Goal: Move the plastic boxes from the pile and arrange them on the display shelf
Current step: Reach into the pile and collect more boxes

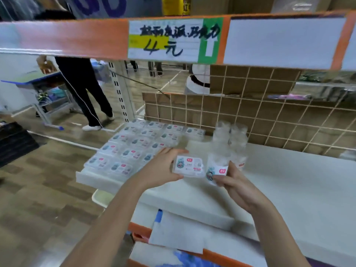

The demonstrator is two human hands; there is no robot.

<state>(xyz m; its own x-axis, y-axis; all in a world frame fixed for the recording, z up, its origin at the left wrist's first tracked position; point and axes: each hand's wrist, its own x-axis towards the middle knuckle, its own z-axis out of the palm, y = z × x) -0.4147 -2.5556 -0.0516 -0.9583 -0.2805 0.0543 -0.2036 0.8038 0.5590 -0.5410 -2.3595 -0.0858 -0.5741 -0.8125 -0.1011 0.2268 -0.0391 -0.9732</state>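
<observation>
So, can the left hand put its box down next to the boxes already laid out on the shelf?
Probably yes. The left hand holds a box just right of the laid-out boxes, and the white shelf under it is bare.

Two bare forearms, sleeveless, ringless left grip [160, 167] and right grip [234, 182].

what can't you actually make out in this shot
Head view only:
- Small print on the box in the left hand: too small.
- Count of the arranged boxes: blurred.
- Stack behind the right hand: clear plastic, blurred edges.
- Lower shelf: cut off by the bottom edge.
</observation>
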